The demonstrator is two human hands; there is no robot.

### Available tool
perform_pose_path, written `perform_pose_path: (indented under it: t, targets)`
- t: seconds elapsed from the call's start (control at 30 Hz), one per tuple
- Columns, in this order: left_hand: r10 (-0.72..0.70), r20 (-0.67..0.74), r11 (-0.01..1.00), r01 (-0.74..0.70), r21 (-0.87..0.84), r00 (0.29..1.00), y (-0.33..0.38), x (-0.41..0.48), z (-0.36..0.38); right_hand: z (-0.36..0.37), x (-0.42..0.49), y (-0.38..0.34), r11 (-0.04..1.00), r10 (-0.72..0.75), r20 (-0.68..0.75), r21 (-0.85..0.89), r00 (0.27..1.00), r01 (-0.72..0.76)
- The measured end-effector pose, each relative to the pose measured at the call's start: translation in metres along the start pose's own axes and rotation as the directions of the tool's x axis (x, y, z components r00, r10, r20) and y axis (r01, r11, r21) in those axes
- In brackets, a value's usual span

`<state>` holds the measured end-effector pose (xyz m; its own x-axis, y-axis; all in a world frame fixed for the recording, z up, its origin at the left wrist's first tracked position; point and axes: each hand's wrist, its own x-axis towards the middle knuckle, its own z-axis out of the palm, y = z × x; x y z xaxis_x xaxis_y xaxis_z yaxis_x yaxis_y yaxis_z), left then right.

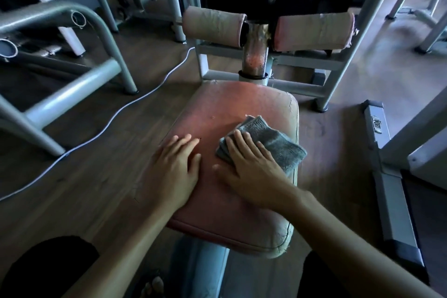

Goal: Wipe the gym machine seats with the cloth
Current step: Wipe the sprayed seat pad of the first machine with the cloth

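1. Grey folded cloth (268, 141) lies on the red seat (225, 113), right of centre in the frame.
2. Right hand (251, 167) presses flat on it, fingers spread; keep the pressure even.
3. Left hand (173, 169) rests open, steadying the seat's left edge.
4. The upper part likely needs wiping too.

Both hands laid flat, palms down.
The left hand (173, 172) is spread with fingers together; the right hand (251, 167) is pressed down (fingers extended), both bare forearms reaching forward.
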<state>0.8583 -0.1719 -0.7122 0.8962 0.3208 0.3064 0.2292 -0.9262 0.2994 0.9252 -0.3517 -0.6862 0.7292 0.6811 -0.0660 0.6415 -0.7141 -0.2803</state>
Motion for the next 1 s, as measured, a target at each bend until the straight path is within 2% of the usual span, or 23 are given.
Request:
perform_pose_path:
  t: [0.03, 0.1, 0.17, 0.23, 0.57, 0.83, 0.9, 1.0]
  targets:
    - [0.002, 0.0, 1.0, -0.002, 0.001, 1.0, 0.0, 0.0, 0.0, -0.01, 0.001, 0.011, 0.999, -0.041, 0.029, 0.006, 0.999, 0.041]
    - [-0.003, -0.003, 1.0, 0.003, -0.008, 1.0, 0.0, 0.001, 0.0, -0.025, 0.005, 0.035, 0.986, -0.127, 0.037, -0.107, 0.991, 0.131]
    - [-0.013, -0.018, 1.0, 0.013, -0.019, 1.0, 0.001, 0.001, 0.0, -0.03, 0.007, 0.05, 0.968, -0.131, 0.095, -0.201, 0.987, 0.148]
    - [-0.016, -0.024, 1.0, 0.015, -0.013, 1.0, 0.001, -0.001, 0.001, -0.028, 0.009, 0.054, 0.972, -0.118, 0.124, -0.187, 0.985, 0.14]
    - [-0.021, -0.042, 1.0, 0.021, 0.008, 0.999, 0.004, -0.001, 0.002, -0.005, -0.007, 0.041, 0.993, -0.088, -0.068, -0.081, 0.994, 0.082]
    - [0.004, -0.059, 0.998, -0.001, 0.058, 0.998, 0.004, -0.001, 0.002, 0.014, -0.013, 0.024, 1.0, 0.007, -0.315, 0.013, 0.949, -0.004]
    - [-0.005, -0.028, 0.999, 0.006, 0.042, 1.0, 0.004, -0.002, 0.003, 0.015, -0.01, 0.019, 0.997, 0.066, -0.347, 0.057, 0.936, -0.049]
    - [-0.044, 0.114, 0.998, 0.047, -0.028, 0.993, 0.004, -0.002, -0.008, 0.008, -0.004, 0.007, 0.975, 0.193, -0.321, 0.165, 0.927, -0.146]
